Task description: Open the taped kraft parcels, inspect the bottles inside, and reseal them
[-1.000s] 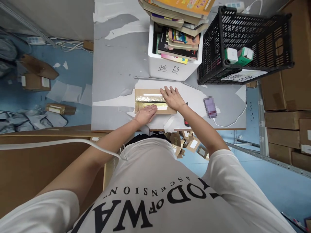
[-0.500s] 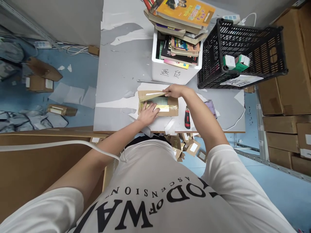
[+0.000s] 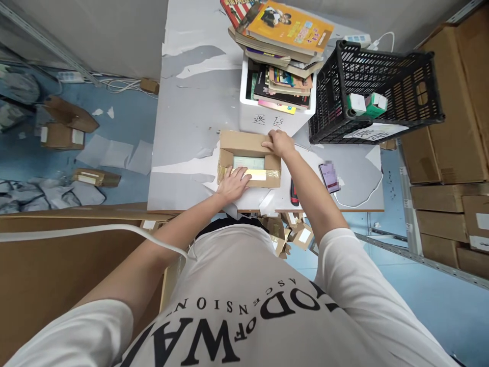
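In front of me on the table lies a small cardboard box (image 3: 272,178) with its far flap raised. Inside it a pale green flat item (image 3: 248,162) shows; its kind I cannot make out. My left hand (image 3: 233,184) rests with fingers spread on the box's near left side, over the taped near flap. My right hand (image 3: 281,143) grips the raised far flap at its right end, thumb on the inside. A red and black utility knife (image 3: 294,194) lies by my right forearm, partly hidden by it.
A white bin (image 3: 250,118) heaped with books (image 3: 292,28) stands behind the box. To its right is a black plastic crate (image 3: 332,120) holding small green-and-white boxes. A phone (image 3: 329,177) with a white cable lies at right. Cartons (image 3: 439,198) are stacked beyond the table.
My right hand has swung the far flap up and away, so the box's inside shows more. My left hand has stayed on the near side.
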Tool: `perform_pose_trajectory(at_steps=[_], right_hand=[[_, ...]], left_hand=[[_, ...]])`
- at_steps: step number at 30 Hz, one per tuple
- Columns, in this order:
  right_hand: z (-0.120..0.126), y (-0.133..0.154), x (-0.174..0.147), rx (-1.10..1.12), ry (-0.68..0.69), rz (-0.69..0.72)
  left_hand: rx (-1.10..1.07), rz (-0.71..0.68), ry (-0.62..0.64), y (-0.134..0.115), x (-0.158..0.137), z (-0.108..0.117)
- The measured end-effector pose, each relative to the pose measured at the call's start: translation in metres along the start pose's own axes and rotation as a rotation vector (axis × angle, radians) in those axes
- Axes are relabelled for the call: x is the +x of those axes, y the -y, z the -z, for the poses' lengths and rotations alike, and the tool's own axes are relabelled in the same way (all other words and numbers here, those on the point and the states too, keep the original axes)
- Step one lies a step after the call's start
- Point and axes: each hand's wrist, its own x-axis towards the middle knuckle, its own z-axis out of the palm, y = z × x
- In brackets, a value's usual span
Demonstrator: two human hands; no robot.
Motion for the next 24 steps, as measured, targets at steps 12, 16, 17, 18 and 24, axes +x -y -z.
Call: perform_pose_trajectory(at_steps=[12, 16, 17, 18, 24], right_hand=[[-0.026, 0.031, -0.103, -0.02, 0.174, 0.508], [-0.017, 0.041, -0.089, -0.037, 0.334, 0.381], [-0.012, 0.044, -0.085, -0.05, 0.359, 0.363], [-0.008, 0.048, -0.082, -0.066, 0.375, 0.341], [-0.006, 0.058, -0.119, -0.156, 0.305, 0.324]], left_hand=[[-0.107, -0.032, 0.06, 0.028, 0.01, 0.032], [-0.081, -0.09, 0.106, 0.076, 0.008, 0.05], [-0.093, -0.075, 0.124, 0.087, 0.007, 0.051], [-0.11, -0.063, 0.137, 0.097, 0.005, 0.05], [-0.158, -0.158, 0.136, 0.117, 0.001, 0.039]])
